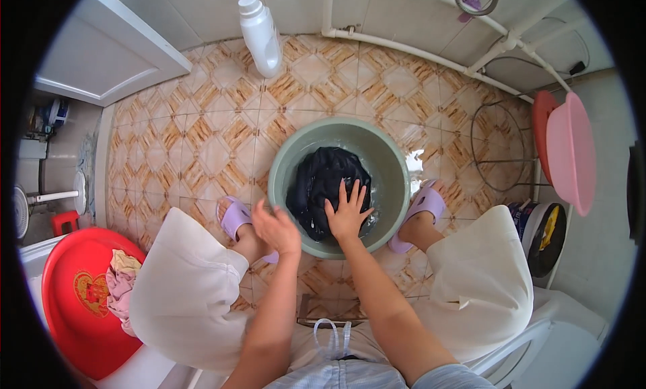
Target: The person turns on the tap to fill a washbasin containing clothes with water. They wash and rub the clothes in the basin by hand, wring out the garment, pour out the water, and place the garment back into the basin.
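Note:
Between my feet on the tiled floor stands a grey-green basin (282, 161) with some water in it. A bundled dark navy garment (328, 165), wet and crumpled, fills much of it. Spread across the garment's near right side, my right hand (347, 215) presses on it with fingers apart. My left hand (276, 229) hovers just outside the basin's near left rim, fingers loosely extended and nothing in them. Part of the garment lies hidden under my right hand.
A white bottle (261, 39) stands beyond the basin. Purple slippers (234, 216) flank the basin. A red basin (74, 288) with pink cloth (122, 288) sits at left. Pink (570, 153) and red basins hang at right near a wire rack (501, 161). A white door (111, 46) stands ajar.

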Demonstrator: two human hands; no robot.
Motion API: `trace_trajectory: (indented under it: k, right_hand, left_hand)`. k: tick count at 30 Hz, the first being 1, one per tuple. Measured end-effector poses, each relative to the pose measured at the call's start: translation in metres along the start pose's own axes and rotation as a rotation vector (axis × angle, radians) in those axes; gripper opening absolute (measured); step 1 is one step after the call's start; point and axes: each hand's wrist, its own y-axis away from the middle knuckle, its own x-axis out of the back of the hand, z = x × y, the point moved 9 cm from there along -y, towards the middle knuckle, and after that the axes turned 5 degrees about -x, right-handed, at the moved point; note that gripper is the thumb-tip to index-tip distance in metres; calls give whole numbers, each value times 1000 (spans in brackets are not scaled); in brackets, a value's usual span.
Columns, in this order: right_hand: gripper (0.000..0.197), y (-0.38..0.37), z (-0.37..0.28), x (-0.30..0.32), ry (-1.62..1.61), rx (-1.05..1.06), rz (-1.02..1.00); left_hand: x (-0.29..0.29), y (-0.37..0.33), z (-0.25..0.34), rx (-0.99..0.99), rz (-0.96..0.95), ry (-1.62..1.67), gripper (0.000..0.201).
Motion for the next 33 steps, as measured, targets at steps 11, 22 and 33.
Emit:
trace_trajectory:
  k: [11, 22, 33]
  right_hand:
    - [40, -27, 9, -44, 368, 64, -266]
    - [29, -79, 51, 26, -443, -159, 3]
    - [29, -19, 1, -5, -1289, -339, -388]
  left_hand:
    - [-135, 22, 66, -319, -536, -196, 49]
    - [-173, 4, 21, -296, -606, 196, 46]
    - [-126, 36, 41, 1174, -1001, 1417, 74]
